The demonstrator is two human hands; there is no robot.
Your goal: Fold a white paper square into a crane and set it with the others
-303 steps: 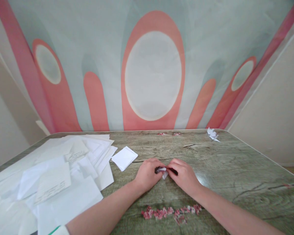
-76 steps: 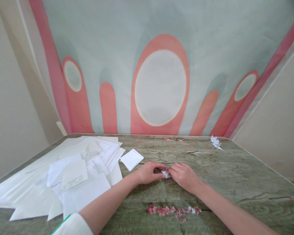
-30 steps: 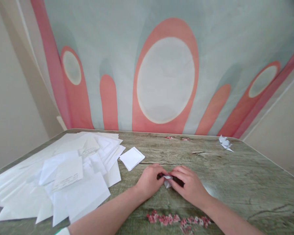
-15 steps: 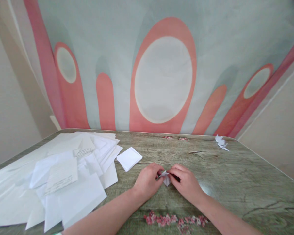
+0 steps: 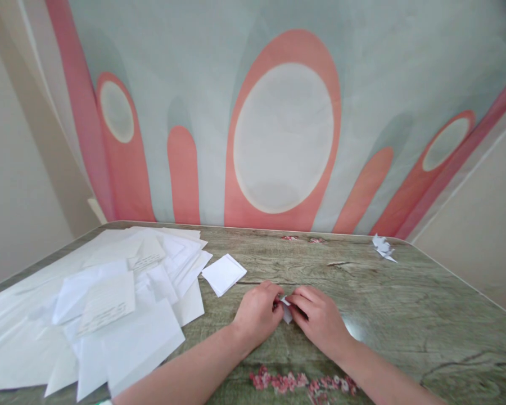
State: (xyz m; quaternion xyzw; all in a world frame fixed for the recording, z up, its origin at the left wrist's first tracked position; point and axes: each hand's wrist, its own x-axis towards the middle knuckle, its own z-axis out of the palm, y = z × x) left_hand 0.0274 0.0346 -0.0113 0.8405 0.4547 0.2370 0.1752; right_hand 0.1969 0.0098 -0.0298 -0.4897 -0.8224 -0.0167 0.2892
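Note:
Between my two hands is a small piece of folded white paper, mostly covered by the fingers. My left hand pinches it from the left, and my right hand pinches it from the right, with the fingertips of both almost meeting. The exact folds are too small to make out. Up and to the left of my hands lies a little stack of square white paper. Several folded white paper figures sit together at the far right of the table.
Loose white sheets and paper pieces, some with writing, spread over the left of the wood-patterned table. A printed pink flower pattern runs near the front. Behind the table stands a green and coral wall covering.
My right fingers have shifted slightly left and closed over more of the folded paper. The whole view has moved a little; the other papers lie as before.

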